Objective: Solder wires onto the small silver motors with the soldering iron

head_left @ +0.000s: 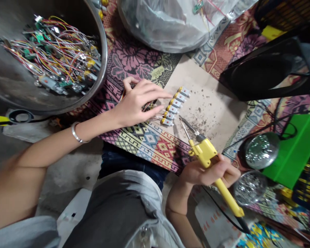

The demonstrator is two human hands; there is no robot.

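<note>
A row of several small grey and yellow motors (173,109) lies on a brown board (224,120). My left hand (142,98) is just left of the row, fingers stretched out and apart. Its index fingertip reaches a motor near the far end, and the thumb points toward the near end. Thin wires (147,106) lie under that palm, partly hidden. In my right hand (214,172) is a yellow soldering gun (203,151), its fingers wrapped round the handle. The gun's dark tip and thin metal tube point at the nearest motor, apart from it or barely touching; I cannot tell which.
A large metal bowl (103,62) at the left holds wired motors. At the back stands a plastic bag (165,31). A black fan (260,72), two dishes of small metal parts (262,151) and a green box (294,148) line the right side. Dark crumbs (203,120) dot the board.
</note>
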